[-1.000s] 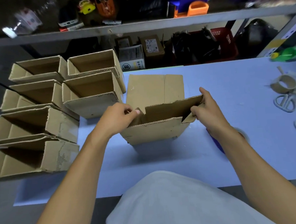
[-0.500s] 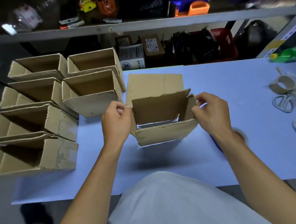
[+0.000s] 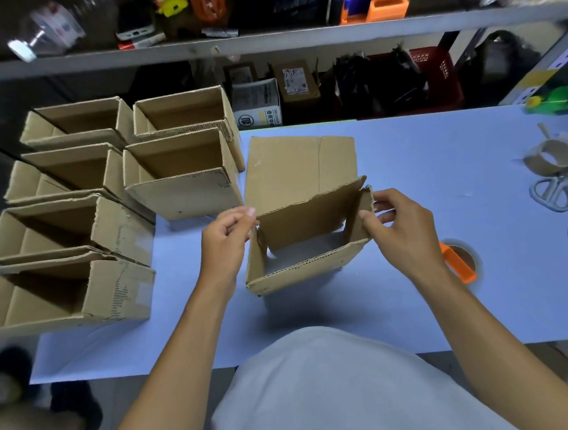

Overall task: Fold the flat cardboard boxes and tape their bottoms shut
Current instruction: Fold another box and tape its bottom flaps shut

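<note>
Squaring the box [image 3: 306, 243] standing open on the table [image 3: 439, 158] goes best with the left hand [image 3: 225, 233] and right hand [image 3: 399, 226] each pinching an opposite side wall, pulling evenly

Bare forearms, seemingly pale grey shirt [image 3: 336, 387]

Six folded boxes [image 3: 183, 174], one open box [image 3: 306, 243], one flat box [image 3: 293, 167], two tape rolls [image 3: 461, 260], one pair of scissors [image 3: 552, 191]
</note>
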